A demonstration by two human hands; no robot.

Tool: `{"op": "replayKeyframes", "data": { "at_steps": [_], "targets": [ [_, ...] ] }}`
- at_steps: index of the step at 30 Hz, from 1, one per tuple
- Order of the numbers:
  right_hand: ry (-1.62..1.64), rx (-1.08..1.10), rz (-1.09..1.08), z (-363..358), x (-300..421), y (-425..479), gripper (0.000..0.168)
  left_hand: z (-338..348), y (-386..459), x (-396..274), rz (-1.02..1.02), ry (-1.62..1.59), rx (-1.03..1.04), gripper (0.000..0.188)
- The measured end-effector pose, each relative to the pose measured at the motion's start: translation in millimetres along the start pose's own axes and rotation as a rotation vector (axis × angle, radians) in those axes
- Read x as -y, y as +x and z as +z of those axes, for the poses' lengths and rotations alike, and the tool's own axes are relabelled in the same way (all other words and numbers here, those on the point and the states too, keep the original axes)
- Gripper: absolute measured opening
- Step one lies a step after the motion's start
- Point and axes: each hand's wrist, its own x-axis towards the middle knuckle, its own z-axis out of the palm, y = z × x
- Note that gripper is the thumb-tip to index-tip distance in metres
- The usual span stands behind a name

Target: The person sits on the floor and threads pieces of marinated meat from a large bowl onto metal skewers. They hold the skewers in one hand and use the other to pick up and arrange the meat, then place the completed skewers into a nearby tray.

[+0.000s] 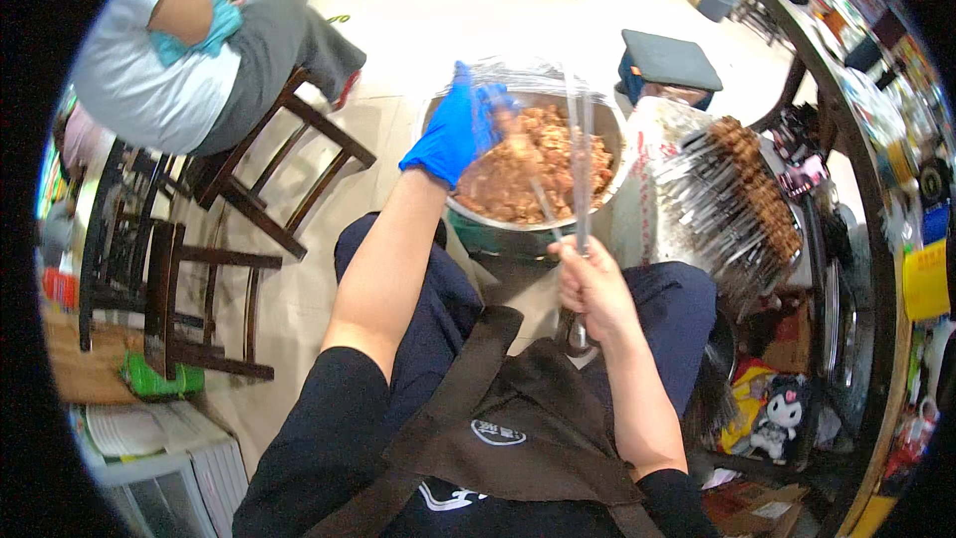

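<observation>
My left hand (pixel 467 123), in a blue disposable glove, is over a large metal basin (pixel 621 157) of raw, marinated meat pieces (pixel 553 134). Its fingers are closed around meat (pixel 514 127) at the far end of a thin skewer (pixel 543 202); motion blurs this spot. My bare right hand (pixel 594 280) grips that skewer's near end, along with several long flat metal skewers (pixel 580 157) that point away from me. Clear plastic film (pixel 515 73) lies along the basin's far rim. To the right, a stack of loaded meat skewers (pixel 754 187) rests on a white foam box (pixel 635 187).
A dark-topped stool or box (pixel 668 60) stands beyond the foam box. Wooden stools (pixel 284 164) are at left, where a person (pixel 172 67) sits. A cluttered shelf (pixel 881 276) with a plush toy (pixel 780 415) runs along the right. A plastic drawer unit (pixel 172 478) stands lower left.
</observation>
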Motion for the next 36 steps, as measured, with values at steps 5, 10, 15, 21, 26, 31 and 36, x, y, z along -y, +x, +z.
{"op": "replayKeyframes", "data": {
  "at_steps": [5, 10, 15, 21, 26, 31, 36],
  "targets": [
    [0.072, -0.116, -0.079, -21, 1, 0, 0.01, -43, 12, -14, 0.267, 1.124, 0.04, 0.037],
    [0.093, -0.153, -0.068, -23, 6, 2, 0.009, -41, 3, 12, 0.344, 1.747, 0.248, 0.03],
    [0.099, -0.119, -0.061, -23, 5, 1, 0.01, -45, 11, 13, 0.307, 1.499, 0.233, 0.031],
    [0.111, -0.085, -0.04, -22, 9, -3, 0.012, -24, -6, -25, -0.157, 0.704, 0.279, 0.037],
    [0.112, -0.066, -0.036, -24, 8, -3, 0.012, -20, -12, -27, -0.241, 0.584, 0.263, 0.039],
    [0.116, -0.047, -0.044, -26, 8, -2, 0.012, -39, -1, -2, -0.172, 0.631, 0.359, 0.043],
    [0.114, -0.057, -0.045, -26, 6, -1, 0.011, -51, 15, 31, 0.425, 1.522, 0.475, 0.032]
  ]
}}
